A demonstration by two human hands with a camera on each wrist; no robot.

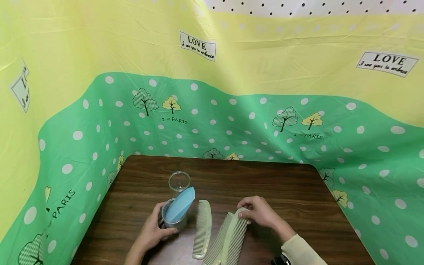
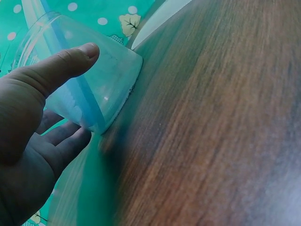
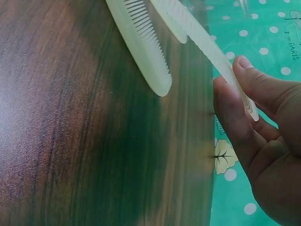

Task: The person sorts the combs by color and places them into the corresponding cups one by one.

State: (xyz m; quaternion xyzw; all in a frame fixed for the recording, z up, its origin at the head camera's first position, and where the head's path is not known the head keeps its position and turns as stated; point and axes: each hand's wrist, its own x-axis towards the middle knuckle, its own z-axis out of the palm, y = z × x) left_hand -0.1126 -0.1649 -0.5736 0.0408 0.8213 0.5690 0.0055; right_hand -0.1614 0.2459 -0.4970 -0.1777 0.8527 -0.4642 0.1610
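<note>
My left hand (image 1: 150, 232) curves thumb and fingers round a clear cup (image 1: 180, 224) on the wooden table (image 1: 281, 184), a blue object (image 1: 181, 204) leaning inside. My right hand (image 1: 261, 212) pinches one end of a pale green comb (image 1: 235, 235), partly covering a second comb (image 1: 216, 240).

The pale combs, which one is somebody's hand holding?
The rightmost comb: the right hand pinches its far end between thumb and fingers. No hand touches the middle comb or the leftmost comb.

Smooth see-through plastic cup (image 2: 120, 63), plastic combs (image 1: 204, 228), faintly glossy wood-grain table (image 1: 271, 184)
</note>
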